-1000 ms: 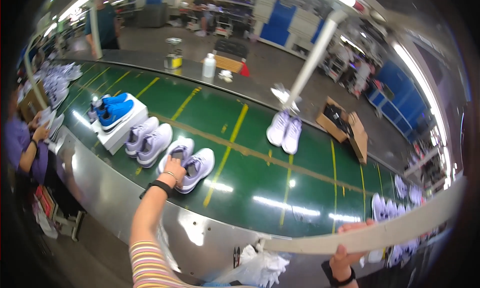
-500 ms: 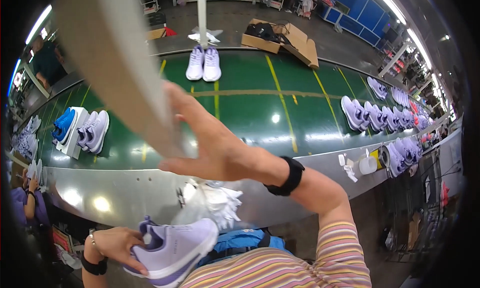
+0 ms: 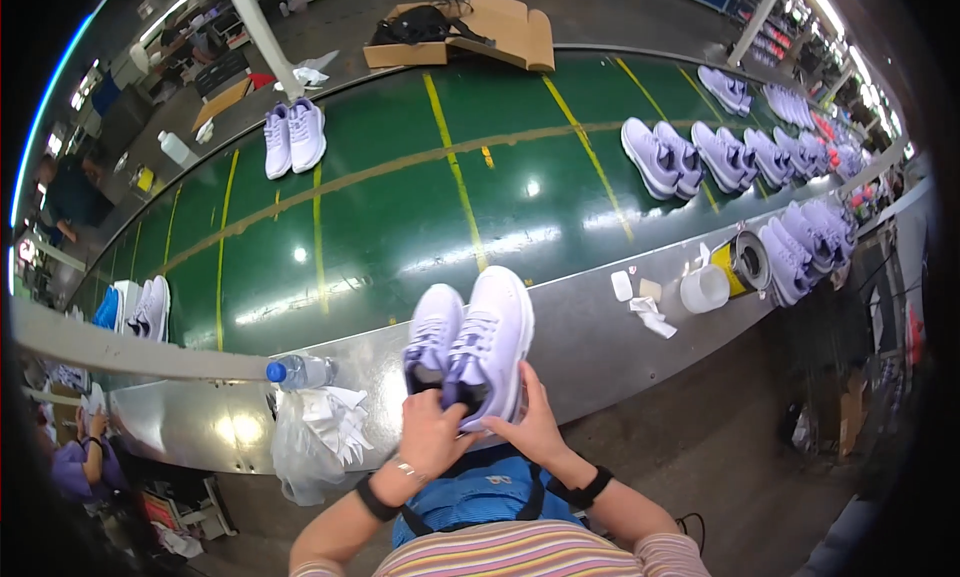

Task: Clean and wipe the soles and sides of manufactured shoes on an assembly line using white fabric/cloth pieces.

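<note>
left grip [image 3: 430, 435] is closed on the collars of the pair of lavender shoes [image 3: 495, 325], with its fingertips going into the openings, where they become hidden. right grip [image 3: 538, 432] is half curved around the heel of the right-hand shoe, its thumb at the back and its fingers along the outer side. both wrists wear a black band.

the pair is near the middle of the view, over the metal border [image 3: 590, 369] of the bench [image 3: 400, 227], which is green with yellow stripes. the toes point to 12 o'clock; whether they touch the bench, i cannot tell.

counting from this pair, a second pair of pale shoes [image 3: 308, 137] stands at 11 o'clock, and an open cardboard box [image 3: 520, 32] with a black thing inside lies at 12 o'clock. at 2 o'clock is a row of lavender shoes [image 3: 652, 164]. a yellow can [image 3: 742, 269] is between 2 and 3 o'clock, just beside a white tub [image 3: 705, 290]. a blue-capped bottle [image 3: 310, 373] is at 9 o'clock, and white cloth pieces [image 3: 335, 422] are at 8 o'clock.
</note>
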{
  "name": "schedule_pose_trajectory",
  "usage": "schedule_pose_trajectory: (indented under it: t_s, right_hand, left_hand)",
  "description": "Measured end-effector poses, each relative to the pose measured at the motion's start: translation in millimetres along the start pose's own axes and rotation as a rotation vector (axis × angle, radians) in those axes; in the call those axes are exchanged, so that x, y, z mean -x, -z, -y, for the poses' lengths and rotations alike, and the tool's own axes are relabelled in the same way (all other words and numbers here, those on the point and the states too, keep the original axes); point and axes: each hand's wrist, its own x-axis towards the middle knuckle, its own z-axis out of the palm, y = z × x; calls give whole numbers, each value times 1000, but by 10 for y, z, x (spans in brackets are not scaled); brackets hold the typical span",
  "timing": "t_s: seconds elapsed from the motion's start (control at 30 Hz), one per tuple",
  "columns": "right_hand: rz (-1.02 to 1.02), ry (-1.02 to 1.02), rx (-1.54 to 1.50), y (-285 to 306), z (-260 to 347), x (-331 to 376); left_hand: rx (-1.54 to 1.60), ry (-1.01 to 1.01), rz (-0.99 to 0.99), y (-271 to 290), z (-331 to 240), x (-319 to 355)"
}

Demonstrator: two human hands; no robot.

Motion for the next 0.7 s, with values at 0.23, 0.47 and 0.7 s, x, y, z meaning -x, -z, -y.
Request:
schedule_pose_trajectory:
  t_s: [0.23,0.47,0.7]
  right_hand:
    - [58,-316,-264,175,-836,-40]
    - [-2,-282,-241,117,-902,-297]
    - [-294,-217,41,1113,-759,-500]
  left_hand:
    - [254,5,-28,-396,232,40]
    - [430,356,-77,-834,746,-372]
    - [628,390,-36,-847,924,-298]
